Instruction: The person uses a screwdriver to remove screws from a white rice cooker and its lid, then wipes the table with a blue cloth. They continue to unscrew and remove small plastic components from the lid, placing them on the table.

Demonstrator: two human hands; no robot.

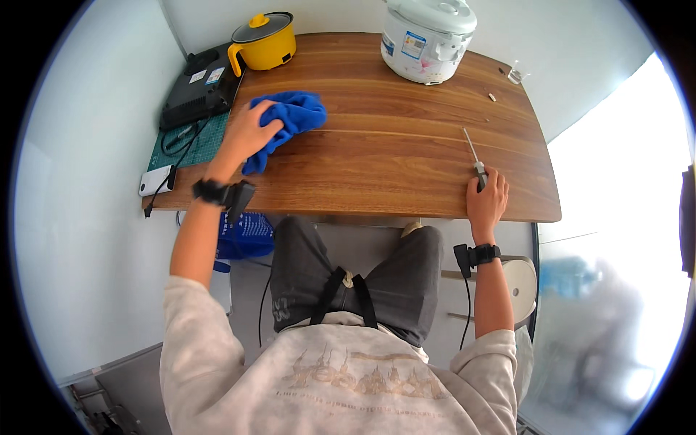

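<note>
My left hand (250, 135) is closed on a crumpled blue cloth (293, 116) over the left part of the wooden table (362, 167). Part of the cloth hangs down beside my wrist. At the table's right front, my right hand (489, 196) is wrapped round the handle of a screwdriver (475, 161). Its thin metal shaft points away from me and slightly left, lying low over the wood. Most of the handle is hidden under my fingers.
A yellow electric pot (268, 47) stands back left, beside a black device (201, 90) and a green cutting mat (210, 141) bearing cables. A white power bank (156, 180) sits at the left edge. A white rice cooker (426, 47) stands at the back; a small clear cup (515, 74) sits far right.
</note>
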